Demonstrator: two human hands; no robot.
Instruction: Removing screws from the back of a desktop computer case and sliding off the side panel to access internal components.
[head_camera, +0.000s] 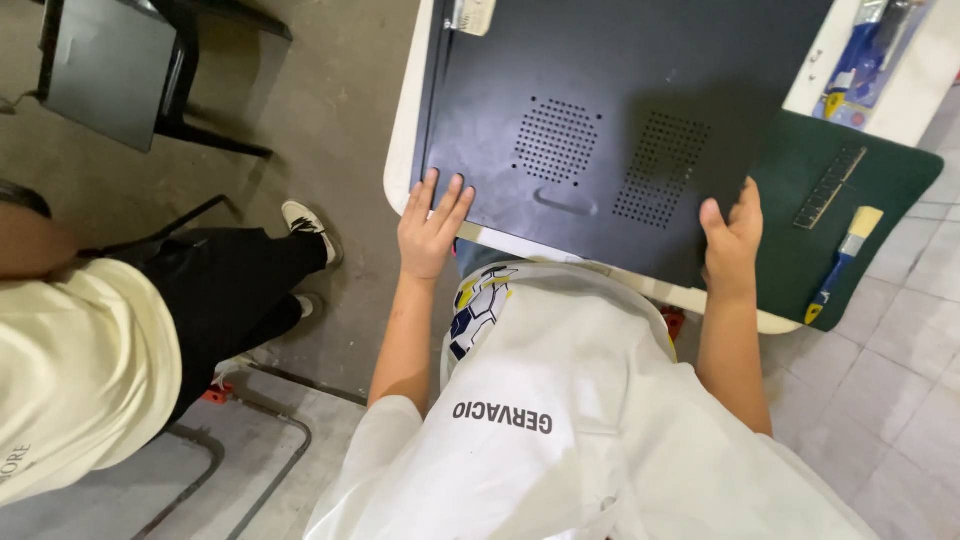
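Left hand flat, open on black panel, right hand gripping its near edge, panel on white tabletop, brush nearby.

This looks like a computer repair workshop or training room. A black computer case with vent holes lies flat on a white worktop. Beside it sits a dark green mat carrying a small brush with a blue and yellow handle, and a packaged tool lies near the edge. The floor is bare concrete and tile, and another person sits close by near a black chair.
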